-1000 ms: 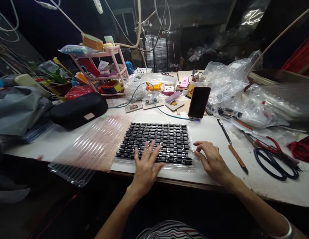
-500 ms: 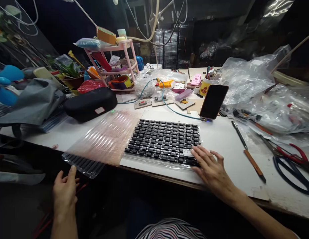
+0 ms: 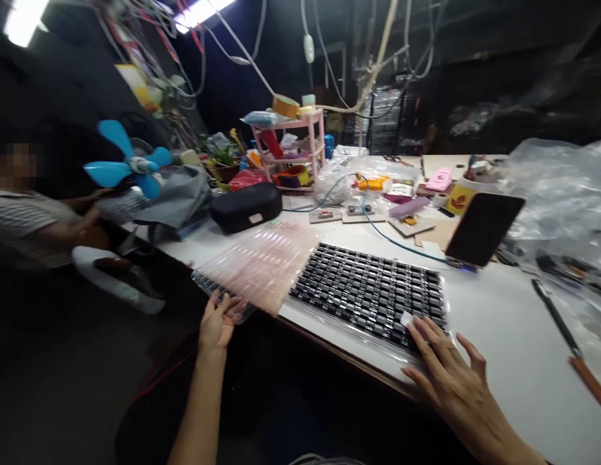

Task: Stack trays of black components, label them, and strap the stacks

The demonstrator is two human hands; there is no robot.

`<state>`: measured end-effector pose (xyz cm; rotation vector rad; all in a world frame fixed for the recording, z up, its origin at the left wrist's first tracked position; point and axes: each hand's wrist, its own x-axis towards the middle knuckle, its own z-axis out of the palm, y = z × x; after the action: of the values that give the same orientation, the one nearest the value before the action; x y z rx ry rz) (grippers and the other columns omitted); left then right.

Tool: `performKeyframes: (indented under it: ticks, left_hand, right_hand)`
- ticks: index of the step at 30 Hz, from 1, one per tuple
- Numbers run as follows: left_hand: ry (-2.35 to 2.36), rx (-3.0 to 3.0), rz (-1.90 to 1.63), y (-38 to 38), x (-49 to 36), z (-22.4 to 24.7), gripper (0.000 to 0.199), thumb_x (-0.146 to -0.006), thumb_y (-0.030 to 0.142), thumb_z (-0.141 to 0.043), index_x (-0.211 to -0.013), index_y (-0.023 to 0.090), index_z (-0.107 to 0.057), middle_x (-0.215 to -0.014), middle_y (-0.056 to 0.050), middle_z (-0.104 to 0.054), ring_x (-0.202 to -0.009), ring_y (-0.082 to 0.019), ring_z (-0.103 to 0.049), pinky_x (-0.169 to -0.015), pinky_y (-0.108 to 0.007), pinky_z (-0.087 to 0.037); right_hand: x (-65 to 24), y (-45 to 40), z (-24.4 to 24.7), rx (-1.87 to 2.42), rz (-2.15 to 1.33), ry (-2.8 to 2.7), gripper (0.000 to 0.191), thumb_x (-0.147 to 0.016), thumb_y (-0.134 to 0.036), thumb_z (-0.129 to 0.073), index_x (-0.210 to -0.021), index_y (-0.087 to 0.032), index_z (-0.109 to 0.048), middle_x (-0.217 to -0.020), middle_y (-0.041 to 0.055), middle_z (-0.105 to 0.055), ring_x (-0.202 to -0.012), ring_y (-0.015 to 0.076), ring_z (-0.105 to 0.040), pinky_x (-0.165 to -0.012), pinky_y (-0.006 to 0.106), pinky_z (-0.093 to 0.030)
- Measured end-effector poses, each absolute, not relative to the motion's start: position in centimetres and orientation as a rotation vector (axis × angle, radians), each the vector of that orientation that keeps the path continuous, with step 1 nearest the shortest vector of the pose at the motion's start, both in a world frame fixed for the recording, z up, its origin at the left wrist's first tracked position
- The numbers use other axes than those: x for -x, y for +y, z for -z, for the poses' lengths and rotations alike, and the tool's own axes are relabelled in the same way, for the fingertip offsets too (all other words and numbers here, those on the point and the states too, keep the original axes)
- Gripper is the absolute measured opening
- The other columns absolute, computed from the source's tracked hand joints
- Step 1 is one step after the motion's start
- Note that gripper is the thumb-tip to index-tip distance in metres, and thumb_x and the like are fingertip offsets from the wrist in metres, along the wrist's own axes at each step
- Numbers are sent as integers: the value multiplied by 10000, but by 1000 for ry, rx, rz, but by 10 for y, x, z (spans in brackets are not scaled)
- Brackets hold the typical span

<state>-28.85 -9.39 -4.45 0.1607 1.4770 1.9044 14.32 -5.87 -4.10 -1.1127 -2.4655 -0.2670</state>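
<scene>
Bench, white top. Item: tray of black modules, one, clear plastic, set in close rows; lying flat along the front edge of the bench. Item: ribbed clear plastic trays, pinkish where they lie on the bench, directly left of the tray; their near corner juts past the front edge. Item: white label, small, at the tray's front right corner. Left hand: at the jutting corner, fingers curled about it; whether they grip cannot be told. Right hand: open, fingers extended, fingertips at the label on the tray's front right corner. Behind the tray, toward the back edge: phone, propped, dark-screened; blue cable, running to its base; yellow-and-white mug. Behind the ribbed trays: black case, closed; pink rack, tiered, loaded. Toward the left edge: fan, blue-bladed. Toward the right edge: clear plastic bags, heaped; wooden-handled tool. Beyond the left edge: another person, blurred.
</scene>
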Motion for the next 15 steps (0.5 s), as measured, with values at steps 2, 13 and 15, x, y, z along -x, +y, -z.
performKeyframes:
  ticks: [2,13,15]
  left_hand:
    - [1441,-223,-1969,-96,287,43,489,-809,108,-584,-1246,207,-387,-645,17,-642,-613,-161,-683,-655,-309,-569]
    - [1390,-541,-2002,-112,279,26,742,-767,196,-646,-1412,274,-288,-695,8,-671,-659,-176,-691,-645,-299,-575]
    - [1347,-595,-1944,-108,273,19,739,-755,213,-661,-1404,287,-318,-709,15,-666,-656,-167,-685,-626,-285,-570]
  right_hand:
    - [-144,-56,44,1079,267,-2464,611,-945,-451,-344,-1475,-187,-196,-1394,138,-435,-1245,300,-446,-1014,519,-226]
    - [-145,-52,33,1010,212,-2406,574,-930,-382,-429,-1457,-244,-245,-1376,129,-464,-1222,293,-470,-1019,500,-243]
    - [-146,-46,18,1065,79,-2283,506,-923,-378,-442,-1409,-272,-346,-1348,107,-494,-1223,291,-463,-1015,491,-270]
